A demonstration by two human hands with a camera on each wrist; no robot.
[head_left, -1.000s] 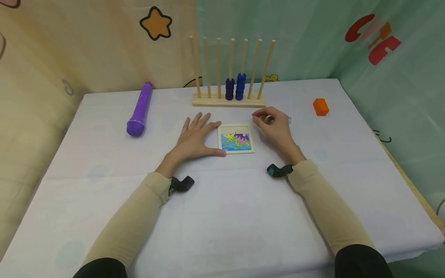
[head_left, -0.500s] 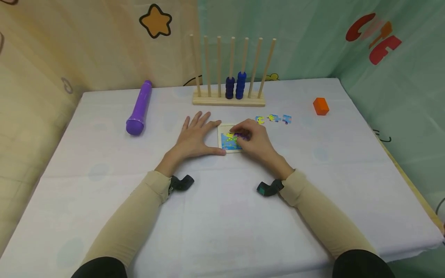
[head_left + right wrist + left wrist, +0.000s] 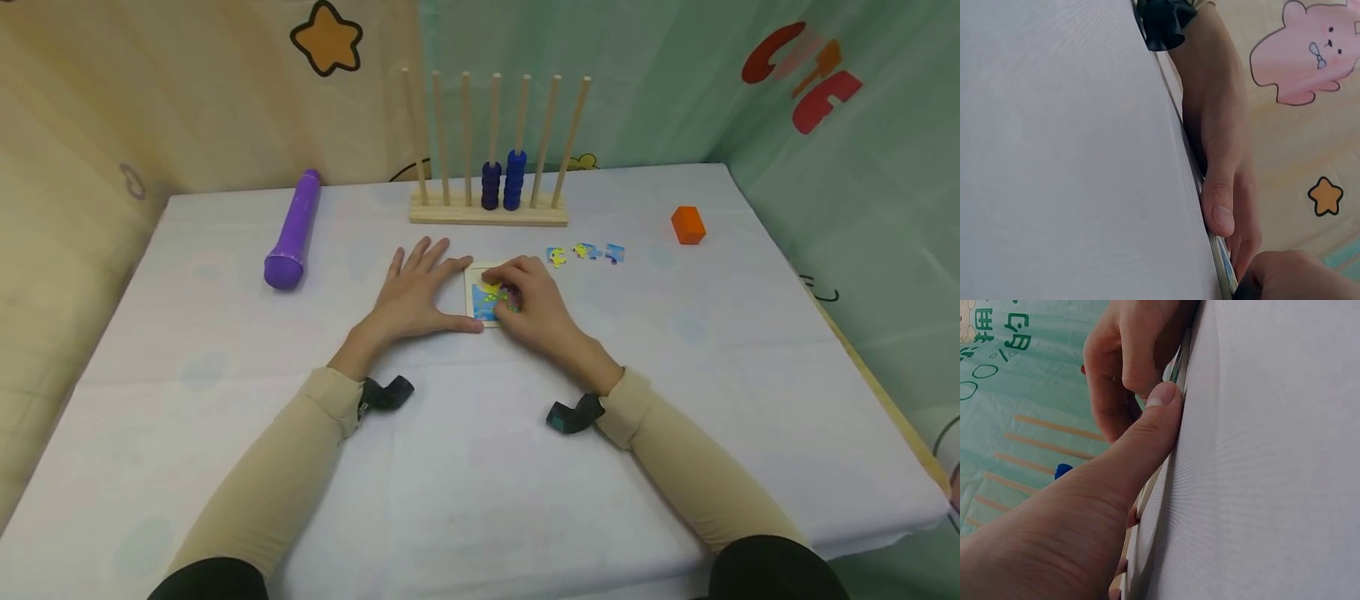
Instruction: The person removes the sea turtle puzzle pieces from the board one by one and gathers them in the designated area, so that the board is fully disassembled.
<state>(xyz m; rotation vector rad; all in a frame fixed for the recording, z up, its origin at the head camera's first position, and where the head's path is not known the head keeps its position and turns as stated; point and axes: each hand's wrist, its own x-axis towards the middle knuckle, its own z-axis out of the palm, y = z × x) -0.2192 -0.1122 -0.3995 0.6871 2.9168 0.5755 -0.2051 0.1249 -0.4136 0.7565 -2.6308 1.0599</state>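
Observation:
A small square picture puzzle in a pale wooden tray (image 3: 468, 292) lies on the white cloth. My left hand (image 3: 408, 292) rests flat at its left side with fingers spread, the thumb along the near edge and the index finger at the upper left corner. Over the tray's right part is my right hand (image 3: 536, 304), fingers bent, index fingertip at the upper edge and thumb lower down. Yellow and blue picture shows between them; I cannot tell whether a puzzle piece is held there. Loose puzzle pieces, a yellow one (image 3: 556, 257) and blue ones (image 3: 615, 253), lie beyond the right hand.
Behind the puzzle stands a wooden peg rack (image 3: 487, 215) with blue beads on two pegs. A purple toy microphone (image 3: 292, 237) lies at the back left. An orange block (image 3: 688, 225) sits at the back right, near the table's right edge.
My right hand has moved left and nearer from the loose pieces to the puzzle tray, uncovering those pieces, then slightly further left. My left hand has stayed against the tray.

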